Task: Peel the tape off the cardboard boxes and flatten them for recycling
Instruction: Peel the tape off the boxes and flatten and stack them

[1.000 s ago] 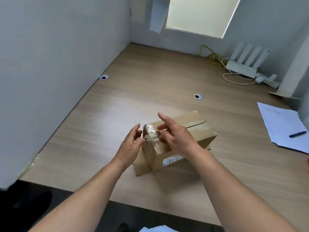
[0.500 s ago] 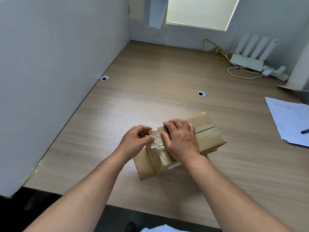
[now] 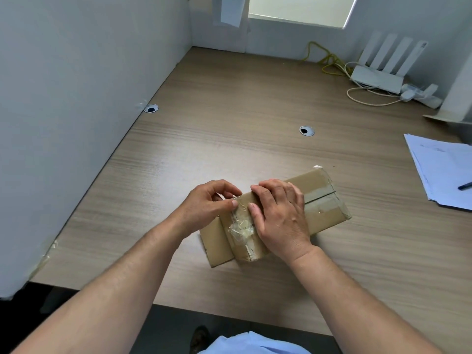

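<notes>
A brown cardboard box lies on the wooden desk, long side running up to the right. Clear tape is crumpled over its near left end, and more tape crosses the far end. My right hand lies palm down on the box top, fingers curled over its far edge. My left hand is at the box's left end, thumb and fingers pinching the tape edge at the upper corner. A loose flap sticks out at the lower left.
White sheets of paper with a dark pen lie at the right. A white router with cables sits at the back right. Two cable grommets are set in the desk. A grey partition wall runs along the left.
My right hand came down from above the box and now lies flat on its top. My left hand closed from open fingers to a pinch on the tape at the box's left end.
</notes>
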`<state>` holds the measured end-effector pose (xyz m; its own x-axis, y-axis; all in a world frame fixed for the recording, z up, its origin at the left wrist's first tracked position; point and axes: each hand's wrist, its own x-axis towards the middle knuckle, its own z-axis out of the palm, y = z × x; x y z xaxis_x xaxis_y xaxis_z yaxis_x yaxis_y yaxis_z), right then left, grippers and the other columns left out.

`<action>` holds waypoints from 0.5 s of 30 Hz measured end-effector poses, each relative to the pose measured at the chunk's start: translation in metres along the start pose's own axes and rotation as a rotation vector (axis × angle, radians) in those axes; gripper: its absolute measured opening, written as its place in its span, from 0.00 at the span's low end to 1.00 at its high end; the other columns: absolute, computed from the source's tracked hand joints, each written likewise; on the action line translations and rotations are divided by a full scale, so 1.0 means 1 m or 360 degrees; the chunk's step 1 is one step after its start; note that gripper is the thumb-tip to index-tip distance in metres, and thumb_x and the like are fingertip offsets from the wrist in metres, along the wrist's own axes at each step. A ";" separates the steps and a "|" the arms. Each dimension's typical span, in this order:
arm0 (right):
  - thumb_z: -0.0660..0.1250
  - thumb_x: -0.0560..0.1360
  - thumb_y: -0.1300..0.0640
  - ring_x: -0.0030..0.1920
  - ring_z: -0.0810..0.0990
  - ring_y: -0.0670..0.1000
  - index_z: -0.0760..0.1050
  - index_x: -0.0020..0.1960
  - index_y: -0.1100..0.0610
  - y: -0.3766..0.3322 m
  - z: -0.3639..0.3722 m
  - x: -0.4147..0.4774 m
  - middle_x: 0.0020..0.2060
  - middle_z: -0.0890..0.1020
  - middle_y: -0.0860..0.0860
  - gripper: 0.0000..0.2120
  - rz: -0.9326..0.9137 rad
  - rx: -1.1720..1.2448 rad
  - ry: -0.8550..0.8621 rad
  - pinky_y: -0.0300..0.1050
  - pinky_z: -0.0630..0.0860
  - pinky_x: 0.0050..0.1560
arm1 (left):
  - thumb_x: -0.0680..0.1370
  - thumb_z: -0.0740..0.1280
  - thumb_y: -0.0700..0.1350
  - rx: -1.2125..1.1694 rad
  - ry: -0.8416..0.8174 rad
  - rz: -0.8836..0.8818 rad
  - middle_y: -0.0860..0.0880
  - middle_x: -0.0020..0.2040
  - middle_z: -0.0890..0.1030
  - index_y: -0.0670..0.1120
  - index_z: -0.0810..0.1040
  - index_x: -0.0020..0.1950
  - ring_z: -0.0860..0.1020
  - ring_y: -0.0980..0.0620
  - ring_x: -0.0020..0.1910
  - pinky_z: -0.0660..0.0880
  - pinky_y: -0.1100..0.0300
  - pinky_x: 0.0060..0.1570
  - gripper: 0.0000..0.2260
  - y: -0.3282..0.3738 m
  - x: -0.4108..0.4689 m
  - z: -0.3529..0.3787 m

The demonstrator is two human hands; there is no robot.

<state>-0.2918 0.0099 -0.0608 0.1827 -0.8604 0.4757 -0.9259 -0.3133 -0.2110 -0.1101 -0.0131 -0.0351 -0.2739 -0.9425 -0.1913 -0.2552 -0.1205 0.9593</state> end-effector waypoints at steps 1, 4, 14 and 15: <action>0.59 0.75 0.48 0.60 0.71 0.53 0.78 0.57 0.56 0.000 0.000 0.000 0.54 0.79 0.53 0.18 0.0003 0.0000 -0.0006 0.53 0.60 0.66 | 0.68 0.74 0.44 -0.0027 -0.0012 -0.0011 0.53 0.43 0.78 0.50 0.82 0.45 0.73 0.52 0.39 0.73 0.61 0.44 0.07 0.002 0.000 0.000; 0.59 0.76 0.48 0.60 0.71 0.53 0.78 0.58 0.56 -0.001 -0.001 -0.001 0.55 0.78 0.53 0.18 0.0005 -0.0009 -0.0023 0.53 0.60 0.66 | 0.71 0.74 0.39 -0.0048 -0.0030 -0.0003 0.52 0.40 0.78 0.46 0.80 0.43 0.73 0.51 0.38 0.72 0.60 0.44 0.05 0.005 0.002 -0.002; 0.57 0.76 0.47 0.60 0.71 0.53 0.77 0.58 0.55 -0.001 0.000 0.002 0.55 0.78 0.52 0.18 0.0014 -0.0014 -0.0081 0.53 0.60 0.66 | 0.76 0.70 0.37 0.0322 -0.0054 -0.0046 0.52 0.37 0.76 0.47 0.78 0.39 0.73 0.62 0.32 0.69 0.71 0.33 0.07 0.022 0.016 -0.004; 0.57 0.76 0.47 0.60 0.71 0.53 0.77 0.58 0.55 -0.001 0.001 0.004 0.54 0.78 0.52 0.18 0.0023 -0.0013 -0.0099 0.53 0.60 0.66 | 0.76 0.69 0.38 0.0420 -0.0036 0.0004 0.52 0.39 0.76 0.48 0.77 0.39 0.73 0.60 0.35 0.69 0.70 0.35 0.08 0.021 0.016 -0.004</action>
<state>-0.2897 0.0066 -0.0594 0.1890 -0.8882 0.4188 -0.9313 -0.2973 -0.2103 -0.1162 -0.0317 -0.0173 -0.2946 -0.9352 -0.1964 -0.4869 -0.0300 0.8730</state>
